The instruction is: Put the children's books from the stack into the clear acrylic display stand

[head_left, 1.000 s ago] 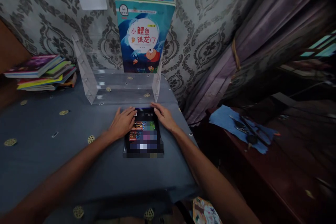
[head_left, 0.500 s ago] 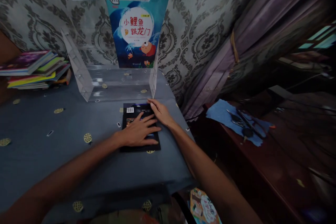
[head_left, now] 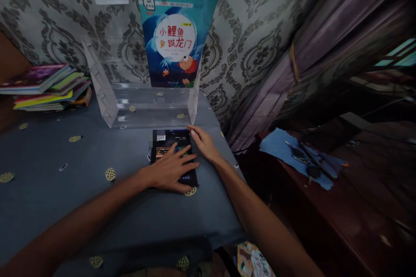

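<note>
Left hand (head_left: 170, 169) splayed on unracked dark book (head_left: 182, 140), right hand (head_left: 203, 143) extended at two o'clock, neither gripping; blue books (head_left: 177, 37) racked

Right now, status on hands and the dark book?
Left hand spread over the dark book. Right hand at its far right corner. Book flat, partly covered. Transparent rack just beyond it.
</note>
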A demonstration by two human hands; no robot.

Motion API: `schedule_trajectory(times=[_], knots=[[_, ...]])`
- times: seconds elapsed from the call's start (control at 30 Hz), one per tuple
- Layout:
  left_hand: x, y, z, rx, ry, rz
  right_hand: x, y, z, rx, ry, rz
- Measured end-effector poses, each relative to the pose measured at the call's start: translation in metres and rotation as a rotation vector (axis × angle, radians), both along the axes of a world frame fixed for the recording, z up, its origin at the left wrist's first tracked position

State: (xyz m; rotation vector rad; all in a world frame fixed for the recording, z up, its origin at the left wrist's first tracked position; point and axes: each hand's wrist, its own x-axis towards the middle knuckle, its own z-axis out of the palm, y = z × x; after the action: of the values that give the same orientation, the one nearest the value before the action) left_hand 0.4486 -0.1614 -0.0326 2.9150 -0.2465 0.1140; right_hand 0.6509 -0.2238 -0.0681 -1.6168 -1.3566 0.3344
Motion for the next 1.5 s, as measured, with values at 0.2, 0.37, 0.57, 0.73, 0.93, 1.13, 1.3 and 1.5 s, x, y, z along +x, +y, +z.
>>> schedule_trajectory(times=[0.2, 0.37, 0.57, 0.73, 0.93, 1.13, 1.3, 1.5], knots=[[-0.003, 0.016, -0.005, 0.014, -0.018, 0.031, 0.0, 0.0, 0.001, 0.004, 0.006, 0.024], [-0.003, 0.017, -0.008, 0.001, -0.003, 0.074, -0.002, 0.0, 0.002, -0.01, -0.003, 0.023], [-0.003, 0.017, -0.01, -0.002, -0.017, 0.082, -0.003, -0.001, 0.004, -0.022, 0.01, 0.008], [-0.006, 0.014, -0.009, 0.017, -0.019, 0.054, -0.004, -0.001, 0.006, -0.001, 0.016, -0.002], [-0.012, 0.004, -0.008, 0.05, -0.043, 0.046, -0.007, -0.003, 0.008, 0.005, 0.026, -0.014], [-0.014, 0.001, -0.009, 0.015, -0.062, 0.046, -0.009, -0.004, 0.009, 0.002, 0.018, -0.029], [-0.013, -0.004, -0.001, 0.03, -0.063, 0.068, -0.014, -0.006, 0.011, -0.008, -0.043, -0.024], [-0.017, 0.011, 0.013, -0.1, -0.101, 0.003, -0.026, -0.022, 0.008, -0.02, -0.179, -0.03]])
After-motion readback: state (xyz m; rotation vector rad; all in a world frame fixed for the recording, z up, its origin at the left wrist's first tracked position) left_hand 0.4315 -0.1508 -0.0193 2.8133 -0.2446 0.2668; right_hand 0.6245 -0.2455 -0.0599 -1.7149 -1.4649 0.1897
